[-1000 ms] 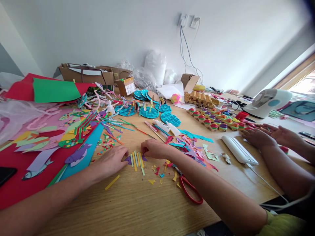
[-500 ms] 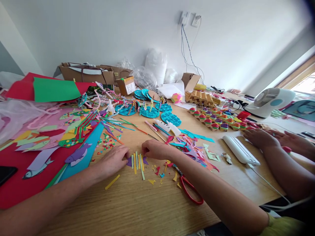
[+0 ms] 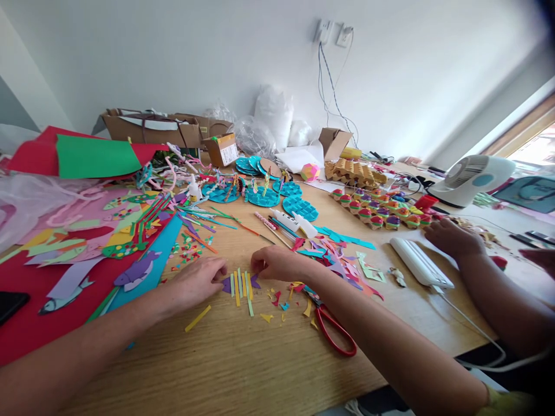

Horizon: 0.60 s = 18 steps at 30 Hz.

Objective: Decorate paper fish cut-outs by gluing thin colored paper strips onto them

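Note:
On the wooden table (image 3: 269, 370) lies a small purple paper shape (image 3: 227, 284) crossed by several thin yellow and green paper strips (image 3: 243, 285). My left hand (image 3: 197, 278) rests at its left end, fingers curled down onto the purple edge. My right hand (image 3: 277, 263) sits at the right end, fingertips pinched against the strips. Whether either hand grips the paper or only presses it flat I cannot make out. Small coloured paper scraps (image 3: 277, 300) are scattered just in front of my right wrist.
Red-handled scissors (image 3: 332, 329) lie by my right forearm. Coloured paper sheets with fish cut-outs (image 3: 134, 271) cover the left side. Teal discs (image 3: 299, 208), glue bottles (image 3: 286, 221), a painted egg tray (image 3: 381, 211) and a white fan (image 3: 470, 179) stand behind. Another person's hand (image 3: 451, 238) rests at right.
My hands have stayed on the strips with only slight finger shifts. The other person's far hand has drawn back toward the right edge.

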### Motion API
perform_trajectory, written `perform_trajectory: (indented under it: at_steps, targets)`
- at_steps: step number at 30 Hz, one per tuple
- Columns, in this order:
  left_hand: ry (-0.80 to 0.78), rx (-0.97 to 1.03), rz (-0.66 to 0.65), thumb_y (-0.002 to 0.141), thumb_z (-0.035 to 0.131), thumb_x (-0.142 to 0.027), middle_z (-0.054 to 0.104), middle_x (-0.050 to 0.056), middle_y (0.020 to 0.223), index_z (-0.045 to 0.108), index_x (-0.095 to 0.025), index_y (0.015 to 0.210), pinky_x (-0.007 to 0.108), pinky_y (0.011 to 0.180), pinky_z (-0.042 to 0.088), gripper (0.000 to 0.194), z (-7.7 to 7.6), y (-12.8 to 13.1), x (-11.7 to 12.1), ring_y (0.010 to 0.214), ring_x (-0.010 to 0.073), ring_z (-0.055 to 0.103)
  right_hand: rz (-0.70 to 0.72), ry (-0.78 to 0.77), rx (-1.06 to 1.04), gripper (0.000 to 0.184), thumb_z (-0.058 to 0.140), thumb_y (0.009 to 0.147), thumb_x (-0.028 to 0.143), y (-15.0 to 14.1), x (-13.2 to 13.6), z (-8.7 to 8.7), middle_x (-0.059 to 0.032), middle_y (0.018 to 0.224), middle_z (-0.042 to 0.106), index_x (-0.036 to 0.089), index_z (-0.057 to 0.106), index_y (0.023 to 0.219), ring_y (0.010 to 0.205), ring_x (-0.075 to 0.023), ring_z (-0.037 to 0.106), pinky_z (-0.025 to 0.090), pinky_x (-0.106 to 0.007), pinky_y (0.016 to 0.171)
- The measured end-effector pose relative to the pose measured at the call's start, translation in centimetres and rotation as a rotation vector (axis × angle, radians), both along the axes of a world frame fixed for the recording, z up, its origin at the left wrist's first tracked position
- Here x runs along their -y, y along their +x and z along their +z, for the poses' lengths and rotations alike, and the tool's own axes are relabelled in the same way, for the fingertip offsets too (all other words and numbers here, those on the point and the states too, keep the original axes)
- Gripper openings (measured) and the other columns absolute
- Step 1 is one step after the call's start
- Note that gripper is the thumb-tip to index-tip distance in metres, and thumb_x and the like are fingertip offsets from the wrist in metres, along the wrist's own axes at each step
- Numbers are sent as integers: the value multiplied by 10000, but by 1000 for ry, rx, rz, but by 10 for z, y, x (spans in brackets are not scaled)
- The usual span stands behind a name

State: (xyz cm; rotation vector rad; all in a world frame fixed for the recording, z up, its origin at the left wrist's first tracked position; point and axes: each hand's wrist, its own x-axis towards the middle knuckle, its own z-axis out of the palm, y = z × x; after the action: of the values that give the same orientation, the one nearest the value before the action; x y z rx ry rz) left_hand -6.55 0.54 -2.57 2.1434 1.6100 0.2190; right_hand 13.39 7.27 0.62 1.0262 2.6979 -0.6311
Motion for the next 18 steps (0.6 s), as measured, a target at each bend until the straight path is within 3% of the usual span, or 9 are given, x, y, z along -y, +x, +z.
perform_trajectory:
  at_steps: [13,18]
  targets:
    - [-3,-64,-17,677,476,-157,559,24,790,545,-192,719,272,667,380,88,3,7,1,795,188,529,14,60,37,149,530,710,128,-4,9,-3,-44,856,641,163,641,803,801,-147,548,350,-197,636]
    - [21,-47,-11,690,479,-174,567,34,822,539,-188,786,283,670,381,115,3,7,1,799,195,527,5,84,34,179,548,697,153,-2,10,-6,-43,878,639,173,623,858,815,-157,550,350,-206,642]
